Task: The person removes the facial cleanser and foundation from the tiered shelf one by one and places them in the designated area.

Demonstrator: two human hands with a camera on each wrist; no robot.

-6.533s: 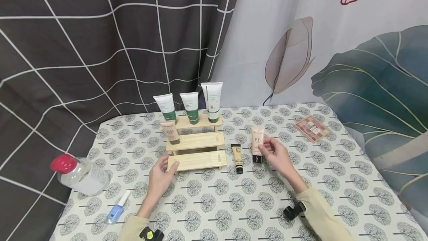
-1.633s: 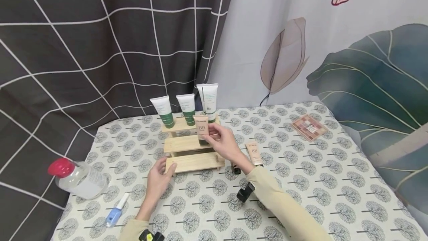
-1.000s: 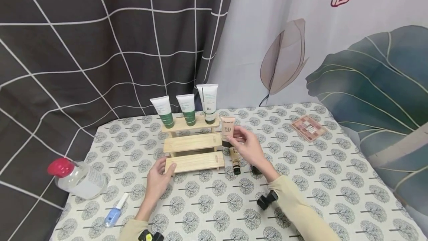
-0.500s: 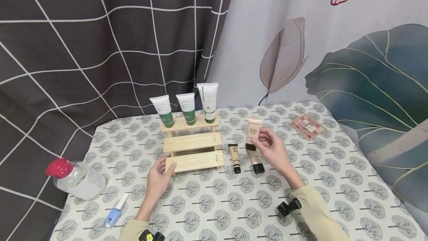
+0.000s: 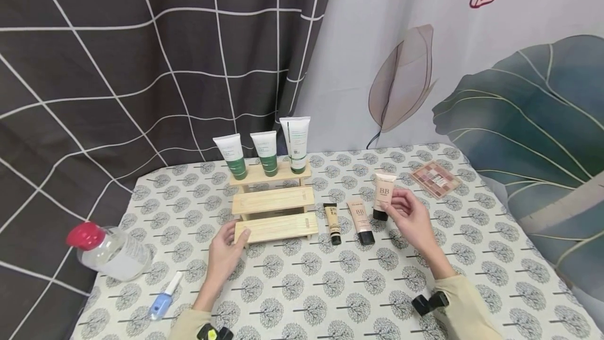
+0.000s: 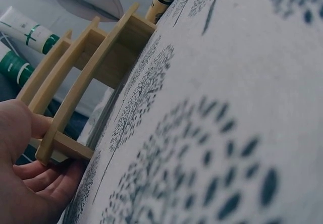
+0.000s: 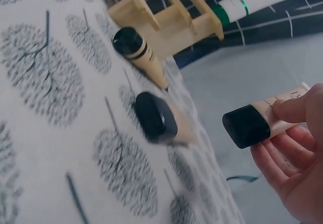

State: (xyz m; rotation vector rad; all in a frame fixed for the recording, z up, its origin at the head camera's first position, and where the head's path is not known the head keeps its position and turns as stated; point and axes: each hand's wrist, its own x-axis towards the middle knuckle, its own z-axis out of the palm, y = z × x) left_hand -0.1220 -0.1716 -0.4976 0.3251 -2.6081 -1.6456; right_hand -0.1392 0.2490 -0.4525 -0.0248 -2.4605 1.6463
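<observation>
My right hand (image 5: 413, 220) pinches a beige BB cream tube (image 5: 384, 196) with a black cap, thumb on its front. In the right wrist view that BB cream tube (image 7: 270, 114) is above the cloth. With the left hand (image 5: 225, 250) I grip the left end of the lowest step of a three-tier wooden stand (image 5: 276, 228); the left wrist view shows the thumb on top of the step and fingers below. A second BB cream tube (image 5: 360, 222) lies on the cloth, beside a small yellow tube (image 5: 332, 223) with a black cap. Green-and-white tubes (image 5: 267, 152) stand on the top tier.
A clear bottle with a red cap (image 5: 110, 251) stands at the left, near a blue nail polish bottle (image 5: 162, 298) lying down. At the back right lies an eyeshadow palette (image 5: 435, 179). Dark checked and white curtains hang behind the table (image 5: 302, 277).
One BB cream tube has left the stand's middle tier. My right hand has carried it rightward, past the lying BB cream tube, now fully visible. The left hand has stayed on the stand.
</observation>
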